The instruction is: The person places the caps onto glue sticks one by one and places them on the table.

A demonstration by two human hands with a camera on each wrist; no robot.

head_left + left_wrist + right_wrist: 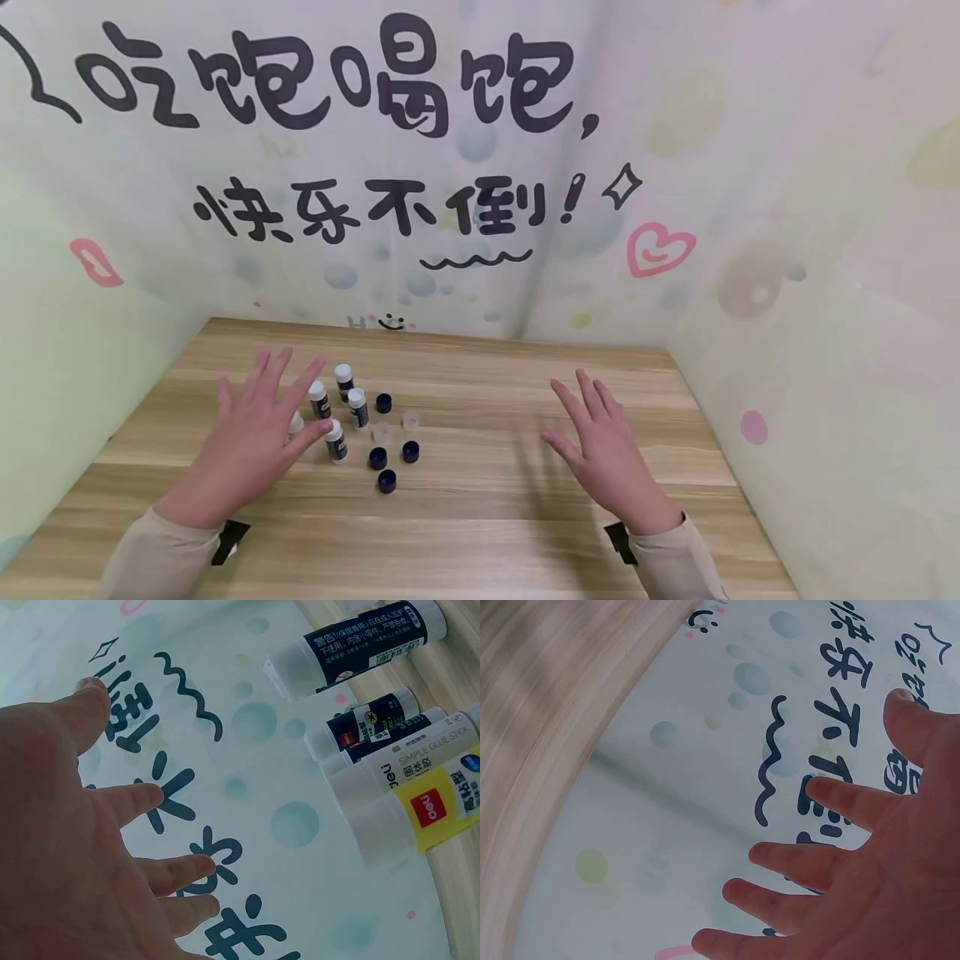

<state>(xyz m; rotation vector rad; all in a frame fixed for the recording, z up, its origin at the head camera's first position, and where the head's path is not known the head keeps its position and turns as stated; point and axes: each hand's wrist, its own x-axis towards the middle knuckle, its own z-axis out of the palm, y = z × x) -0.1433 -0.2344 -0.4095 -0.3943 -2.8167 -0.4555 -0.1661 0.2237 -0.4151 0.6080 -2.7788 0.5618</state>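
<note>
My left hand (251, 446) hovers at the left with fingers spread, overlapping part of a group of upright glue sticks (337, 442) in the head view. Nothing is in its grasp. Several sticks wear navy labels; the left wrist view also shows a yellow-labelled glue stick (442, 799) and a white-labelled glue stick (409, 761). Right of the group lie several small navy caps (378, 458) and two clear caps (382, 432). Over the right side of the table, my right hand (611, 457) is held up, fingers extended and apart, holding nothing.
A wood-grain table (480, 542) lies beneath both hands. Behind it rises a pale wall covering (465, 300) with large dark lettering and coloured spots. Light side walls (840, 350) flank the table left and right.
</note>
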